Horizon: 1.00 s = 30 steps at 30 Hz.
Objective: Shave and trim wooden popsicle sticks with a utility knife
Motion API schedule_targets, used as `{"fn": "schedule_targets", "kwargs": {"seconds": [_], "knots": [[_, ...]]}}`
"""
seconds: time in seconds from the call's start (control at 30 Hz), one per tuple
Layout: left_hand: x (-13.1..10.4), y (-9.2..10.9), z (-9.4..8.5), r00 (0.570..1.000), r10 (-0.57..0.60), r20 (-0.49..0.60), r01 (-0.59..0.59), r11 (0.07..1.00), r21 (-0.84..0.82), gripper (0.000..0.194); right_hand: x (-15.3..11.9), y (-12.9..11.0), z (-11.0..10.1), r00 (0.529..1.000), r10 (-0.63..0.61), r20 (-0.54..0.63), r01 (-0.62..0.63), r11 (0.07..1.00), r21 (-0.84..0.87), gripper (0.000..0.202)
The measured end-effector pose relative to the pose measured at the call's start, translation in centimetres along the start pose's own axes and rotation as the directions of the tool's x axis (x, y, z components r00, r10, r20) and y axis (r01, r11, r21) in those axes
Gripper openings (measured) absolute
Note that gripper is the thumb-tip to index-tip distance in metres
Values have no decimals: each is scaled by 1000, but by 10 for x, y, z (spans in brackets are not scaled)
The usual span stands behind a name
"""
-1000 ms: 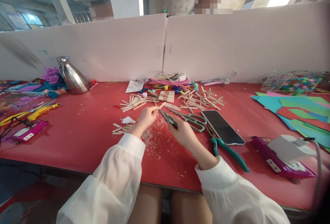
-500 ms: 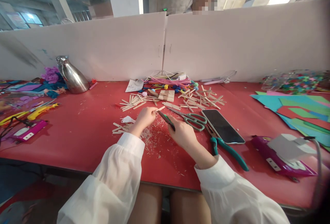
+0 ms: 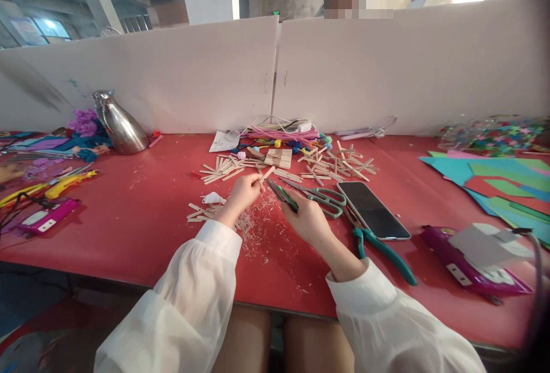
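My left hand [image 3: 244, 194] pinches a short wooden stick [image 3: 267, 174], its free end pointing up and to the right. A green and black utility knife [image 3: 289, 198] is gripped in my right hand [image 3: 307, 218], its blade end close to the stick. Fine wood shavings [image 3: 258, 221] are scattered on the red table [image 3: 150, 212] below both hands. Behind them lie loose wooden sticks [image 3: 223, 168] and a small flat block of joined sticks [image 3: 278, 158]. Green-handled scissors [image 3: 330, 196] rest just beyond my right hand.
Right of my right hand are a phone [image 3: 372, 209], teal-handled pliers [image 3: 391, 258] and a purple power strip [image 3: 464, 261]. A metal jug [image 3: 122, 124] stands at the back left. Coloured paper [image 3: 494, 181] lies far right. A white partition [image 3: 172, 86] runs behind the table.
My right hand has shifted slightly right and down, and more of the knife shows. The stick in my left hand now tilts further upward. At the far left edge, part of another person's hand has appeared.
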<state>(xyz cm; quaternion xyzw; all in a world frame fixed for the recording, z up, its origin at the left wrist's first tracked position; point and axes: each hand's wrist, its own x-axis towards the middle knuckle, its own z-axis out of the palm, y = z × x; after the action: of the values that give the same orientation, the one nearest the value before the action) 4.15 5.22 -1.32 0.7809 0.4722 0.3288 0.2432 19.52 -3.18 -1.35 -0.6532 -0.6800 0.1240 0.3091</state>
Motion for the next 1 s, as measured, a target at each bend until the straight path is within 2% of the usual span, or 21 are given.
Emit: {"fn": "schedule_targets", "kwargs": {"seconds": [0.33,0.47,0.7,0.87,1.0], "knots": [[-3,7,-2,999,31,-19,-29,997,65,28,-2,-1,1,1000,11,1,-11,998,57,47],[-2,7,3,998,32,-55,-26,995,101,32,-1,-1,1,999,33,32,-38,984,174,42],[-3,10,7,996,11,-84,3,987,158,33,2,-5,2,984,79,162,-136,913,385,29],[-2,12,9,993,-44,-106,62,984,169,31,2,-3,5,995,56,84,-84,923,377,31],[-2,11,9,987,-90,-131,104,989,104,28,1,-2,4,999,44,30,-52,935,351,33]]}}
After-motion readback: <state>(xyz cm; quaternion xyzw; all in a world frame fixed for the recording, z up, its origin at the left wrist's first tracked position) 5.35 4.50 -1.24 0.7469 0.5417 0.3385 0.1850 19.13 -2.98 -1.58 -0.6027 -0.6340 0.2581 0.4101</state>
